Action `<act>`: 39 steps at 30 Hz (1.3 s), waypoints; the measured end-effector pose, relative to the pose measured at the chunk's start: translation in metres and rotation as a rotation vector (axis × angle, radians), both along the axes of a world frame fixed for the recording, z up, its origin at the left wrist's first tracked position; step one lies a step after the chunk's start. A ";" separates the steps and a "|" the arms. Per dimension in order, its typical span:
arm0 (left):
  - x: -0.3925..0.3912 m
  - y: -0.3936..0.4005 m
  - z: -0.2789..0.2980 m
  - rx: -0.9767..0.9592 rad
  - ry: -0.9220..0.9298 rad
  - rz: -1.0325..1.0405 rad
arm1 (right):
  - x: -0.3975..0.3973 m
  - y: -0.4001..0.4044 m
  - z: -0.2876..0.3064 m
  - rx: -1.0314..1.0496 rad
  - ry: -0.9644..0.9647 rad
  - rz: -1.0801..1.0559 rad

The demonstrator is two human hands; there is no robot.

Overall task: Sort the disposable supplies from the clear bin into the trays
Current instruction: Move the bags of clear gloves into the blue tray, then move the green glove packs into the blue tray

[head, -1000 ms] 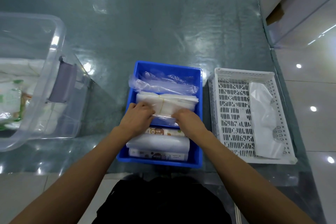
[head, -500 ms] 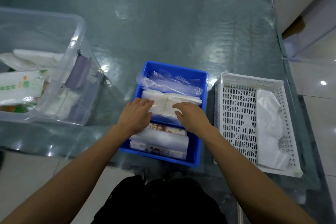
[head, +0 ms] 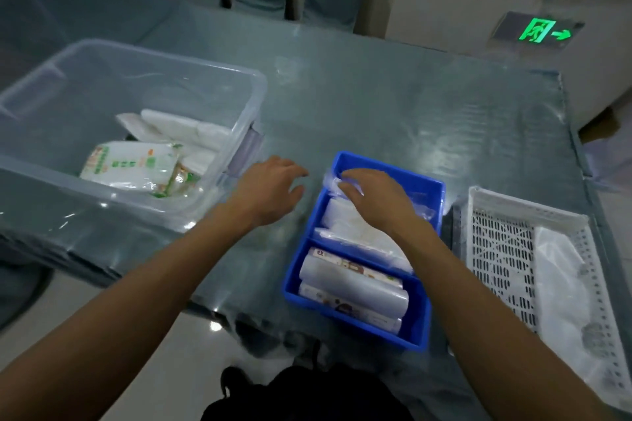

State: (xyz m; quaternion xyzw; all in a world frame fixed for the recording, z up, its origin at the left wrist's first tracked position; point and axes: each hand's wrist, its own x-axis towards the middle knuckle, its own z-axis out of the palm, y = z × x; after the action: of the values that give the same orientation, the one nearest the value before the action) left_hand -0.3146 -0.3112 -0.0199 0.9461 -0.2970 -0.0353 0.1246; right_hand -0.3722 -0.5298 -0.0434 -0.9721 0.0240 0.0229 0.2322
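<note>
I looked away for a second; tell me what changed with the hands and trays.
The left hand let go of the white bundle and moved left out of the blue tray, toward the clear bin. The right hand shifted to the tray's far end. Trays stayed put.

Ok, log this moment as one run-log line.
left hand: open, over table between clear bin and blue tray | right hand: fingers on clear bags in blue tray's far compartment | white tray: untouched

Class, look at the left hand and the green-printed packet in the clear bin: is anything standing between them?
Yes. The left hand hovers over the table outside the clear bin, and the bin's near right wall with its latch stands between it and the green-printed packet. The bin has no lid, so the hand could probably go over the rim.
</note>
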 end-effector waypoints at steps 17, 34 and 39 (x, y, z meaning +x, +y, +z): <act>0.050 0.288 0.080 -0.086 -0.094 0.243 | 0.093 0.252 0.074 0.046 -0.340 0.230; 0.179 0.360 0.036 -0.151 0.145 0.320 | 0.261 0.349 0.021 -0.126 0.008 0.378; 0.219 0.360 0.008 -0.173 0.234 0.317 | 0.303 0.354 -0.013 -0.224 0.223 0.421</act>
State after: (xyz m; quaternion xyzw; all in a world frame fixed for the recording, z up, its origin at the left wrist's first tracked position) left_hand -0.0955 0.0491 -0.0119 0.9562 -0.1297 -0.0994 0.2430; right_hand -0.0697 -0.1758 -0.0564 -0.9668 -0.1507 0.1750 0.1092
